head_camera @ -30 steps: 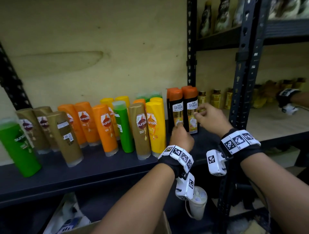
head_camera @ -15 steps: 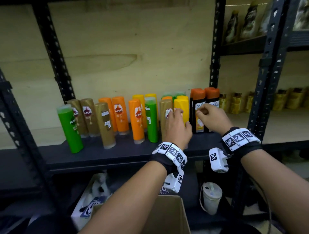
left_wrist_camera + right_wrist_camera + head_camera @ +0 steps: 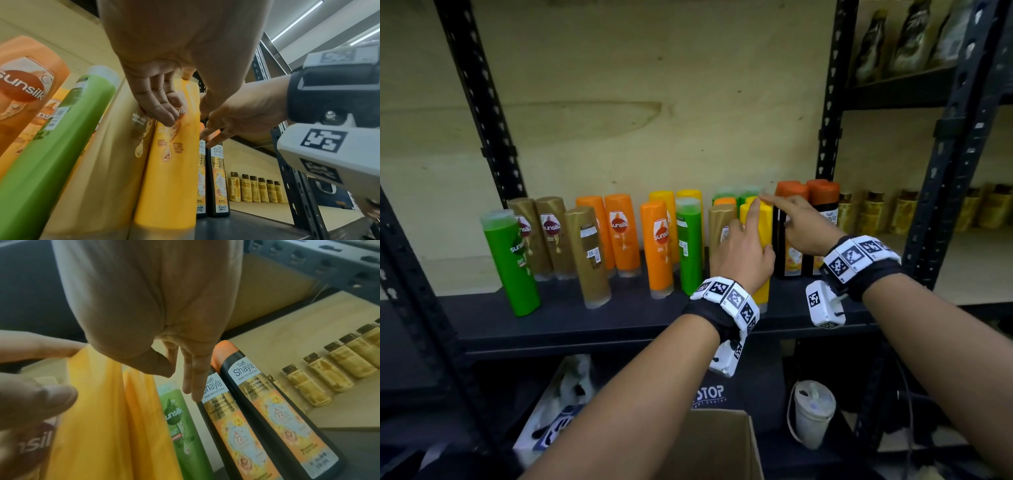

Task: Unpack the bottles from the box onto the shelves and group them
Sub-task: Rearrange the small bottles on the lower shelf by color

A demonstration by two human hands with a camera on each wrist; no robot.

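On the dark shelf (image 3: pixel 619 322) stands a row of shampoo bottles. My left hand (image 3: pixel 743 250) grips a yellow bottle (image 3: pixel 765 222) from the front, with the thumb on its right edge, the fingers on its left and the index finger lying up along it. The left wrist view shows the same left hand (image 3: pixel 160 105) over the yellow bottle's (image 3: pixel 174 162) label. My right hand (image 3: pixel 794 219) is open, its straight fingers (image 3: pixel 191 382) reaching left past two black Shayla bottles (image 3: pixel 267 410). The cardboard box (image 3: pixel 715 445) sits below.
A brown bottle (image 3: pixel 720 219) stands left of the yellow one and a green bottle (image 3: pixel 180 418) behind it. Further left are orange, brown and green bottles (image 3: pixel 512 260). Black uprights (image 3: pixel 828 102) frame the bay. Small gold bottles (image 3: pixel 876 212) line the right-hand shelf. A white cup (image 3: pixel 813 411) sits below.
My left hand went from the black bottles to the yellow bottle and its index finger straightened. The right hand's fingers let go of the black bottle and stretched out to the left.
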